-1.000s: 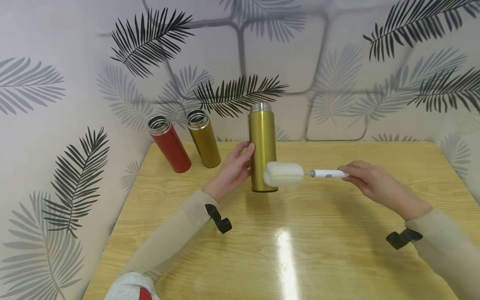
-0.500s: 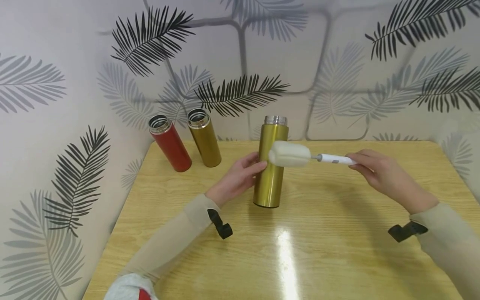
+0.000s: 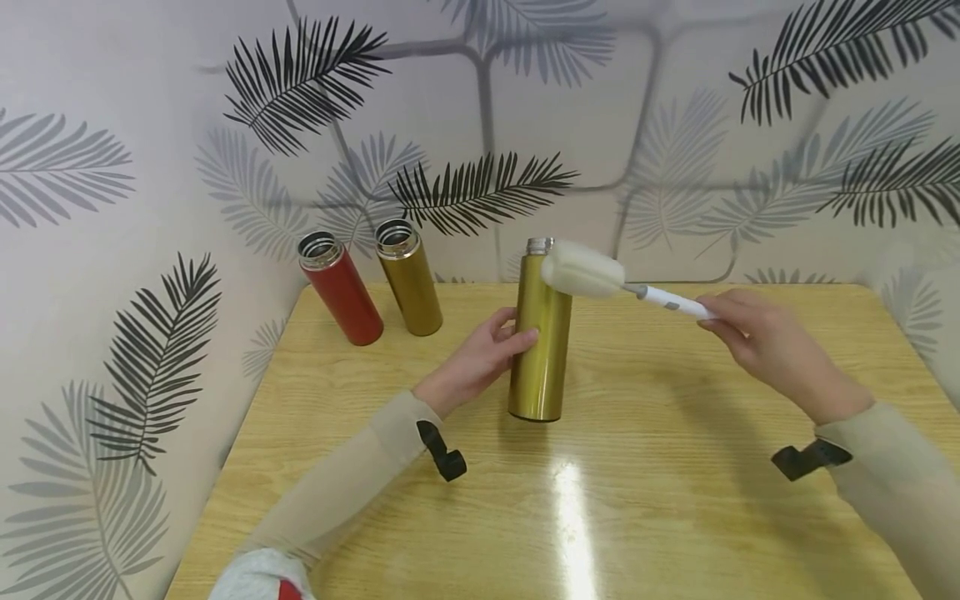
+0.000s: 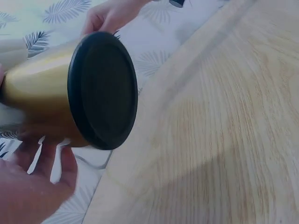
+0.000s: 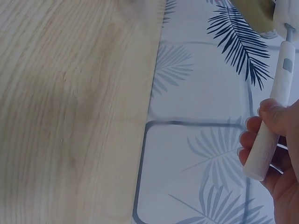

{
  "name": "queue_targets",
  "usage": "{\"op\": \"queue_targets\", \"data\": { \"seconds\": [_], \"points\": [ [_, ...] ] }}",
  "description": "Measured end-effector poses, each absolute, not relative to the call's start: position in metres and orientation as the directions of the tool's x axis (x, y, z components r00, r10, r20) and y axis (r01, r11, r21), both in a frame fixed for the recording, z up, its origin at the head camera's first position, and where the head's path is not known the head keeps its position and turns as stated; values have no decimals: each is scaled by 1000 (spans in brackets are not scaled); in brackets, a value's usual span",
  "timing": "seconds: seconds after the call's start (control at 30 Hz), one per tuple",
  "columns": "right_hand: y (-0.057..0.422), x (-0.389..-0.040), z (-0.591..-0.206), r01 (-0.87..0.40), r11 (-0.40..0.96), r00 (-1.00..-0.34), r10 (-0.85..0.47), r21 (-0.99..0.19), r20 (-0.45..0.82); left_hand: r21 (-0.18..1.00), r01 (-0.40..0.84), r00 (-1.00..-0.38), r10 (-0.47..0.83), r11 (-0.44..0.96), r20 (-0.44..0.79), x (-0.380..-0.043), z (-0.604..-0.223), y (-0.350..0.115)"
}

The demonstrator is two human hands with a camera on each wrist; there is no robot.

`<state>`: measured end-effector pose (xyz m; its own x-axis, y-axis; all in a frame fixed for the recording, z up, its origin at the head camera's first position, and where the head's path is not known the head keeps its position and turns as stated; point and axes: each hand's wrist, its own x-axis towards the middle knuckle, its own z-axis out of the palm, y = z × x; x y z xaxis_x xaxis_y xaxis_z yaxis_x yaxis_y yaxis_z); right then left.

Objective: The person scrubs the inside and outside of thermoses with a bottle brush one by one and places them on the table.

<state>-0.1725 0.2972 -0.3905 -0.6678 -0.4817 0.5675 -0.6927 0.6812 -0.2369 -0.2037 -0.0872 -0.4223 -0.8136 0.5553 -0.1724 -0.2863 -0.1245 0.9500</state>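
Note:
My left hand point(image 3: 480, 358) grips a tall gold thermos bottle point(image 3: 540, 358) around its middle, holding it nearly upright over the table. The bottle's bare steel neck shows at the top, partly covered by a sponge brush. In the left wrist view its dark round base point(image 4: 105, 91) faces the camera. My right hand point(image 3: 776, 350) pinches the white handle of the sponge bottle brush point(image 3: 585, 269), which points left. The cream sponge head overlaps the upper part of the bottle in the head view. In the right wrist view, fingers and thumb curl around the brush handle point(image 5: 275, 102).
A red thermos bottle point(image 3: 348, 300) and a second gold one point(image 3: 412, 287) stand without lids at the table's back left corner. The wooden table point(image 3: 675, 500) meets a leaf-patterned wall point(image 3: 675, 125) behind.
The gold bottle has shifted right and closer to me in my left hand. The brush rose from near the bottle's base up to its neck, tilting head-up.

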Motion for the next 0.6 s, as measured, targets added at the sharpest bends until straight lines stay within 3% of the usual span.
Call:
{"op": "queue_targets", "data": {
  "seconds": [0.23,0.6],
  "points": [
    [292,-169,-402,-745,627,-628,-542,-229,558,924,-309,-810,571,-224,-132,-208,-423,-89],
    [291,-160,-410,-766,601,-628,-626,-227,462,907,-309,-846,519,-288,-123,-213,-415,-93]
  ]
}}
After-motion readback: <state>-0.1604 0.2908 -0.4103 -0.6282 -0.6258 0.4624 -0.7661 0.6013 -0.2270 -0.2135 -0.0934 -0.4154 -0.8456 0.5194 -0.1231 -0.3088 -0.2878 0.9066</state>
